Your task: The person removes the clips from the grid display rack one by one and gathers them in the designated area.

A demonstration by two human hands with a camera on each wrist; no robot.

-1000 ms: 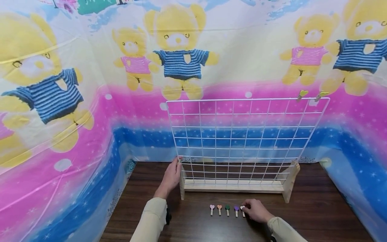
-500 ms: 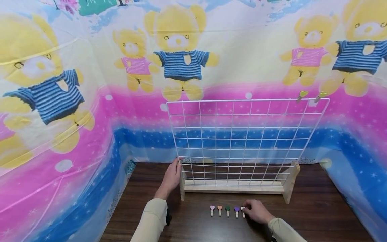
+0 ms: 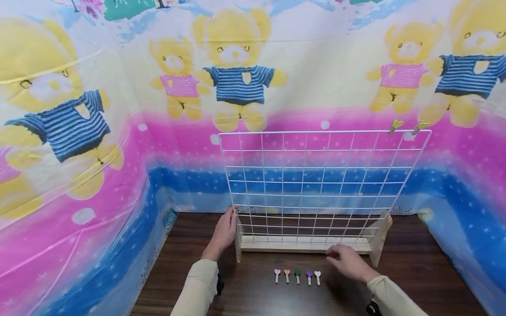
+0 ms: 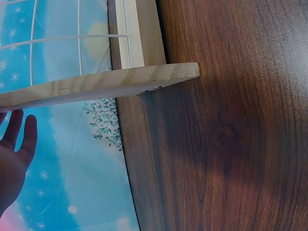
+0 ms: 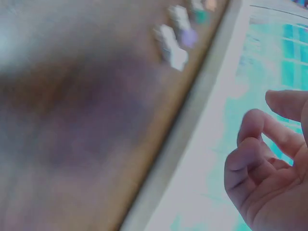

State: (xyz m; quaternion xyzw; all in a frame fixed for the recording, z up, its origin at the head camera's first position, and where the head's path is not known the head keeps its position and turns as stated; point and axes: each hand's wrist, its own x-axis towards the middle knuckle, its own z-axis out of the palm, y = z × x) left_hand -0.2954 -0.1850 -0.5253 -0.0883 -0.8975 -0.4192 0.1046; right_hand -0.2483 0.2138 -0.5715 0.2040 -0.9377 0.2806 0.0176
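Note:
A white wire grid rack [image 3: 322, 194] stands upright on wooden legs. My left hand [image 3: 225, 230] holds the rack's left wooden leg [image 4: 120, 79] near its top; in the left wrist view, part of the grip lies outside the frame. My right hand [image 3: 349, 262] hovers over the table right of a row of heart-topped mini clothespins, fingers loosely bent and holding nothing. Nearest it lies a white-heart clothespin [image 3: 318, 278], then a purple one [image 3: 309, 277], a green one [image 3: 298, 276], an orange one [image 3: 287, 275] and a pale pink one [image 3: 277, 275].
Two yellow-green heart clothespins [image 3: 396, 126] are clipped on the rack's top wire at the right. A wooden crossbar [image 3: 304, 249] joins the legs low down. Bear-printed cloth [image 3: 316, 74] hangs behind and beside the dark wooden table [image 3: 253, 294].
My right hand has let go of the white-heart clothespin at the row's right end and moved up and right, away from it. My left hand stays at the rack's leg.

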